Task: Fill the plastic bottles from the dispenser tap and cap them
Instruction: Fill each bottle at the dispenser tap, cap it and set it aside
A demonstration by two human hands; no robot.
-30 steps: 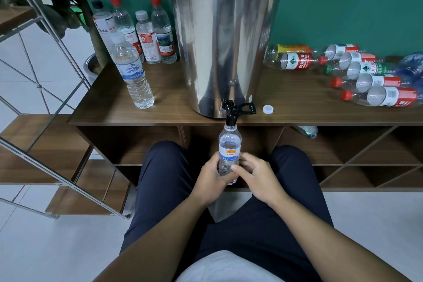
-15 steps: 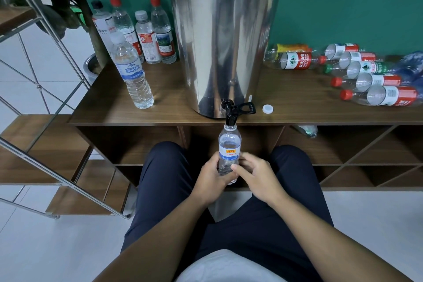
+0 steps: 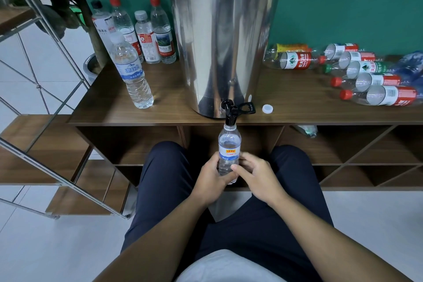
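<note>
Fingers (image 3: 238, 168) of both our hands curl round the bottle (image 3: 229, 151): left hand (image 3: 211, 178) wraps its lower part, right hand (image 3: 256, 177) pinches it from the other side. We hold it upright below the tabletop's (image 3: 297, 105) front edge, mouth right under the black tap (image 3: 229, 112) of the steel dispenser (image 3: 223, 41). Its white cap (image 3: 267, 109) lies near the front edge, right of the tap.
</note>
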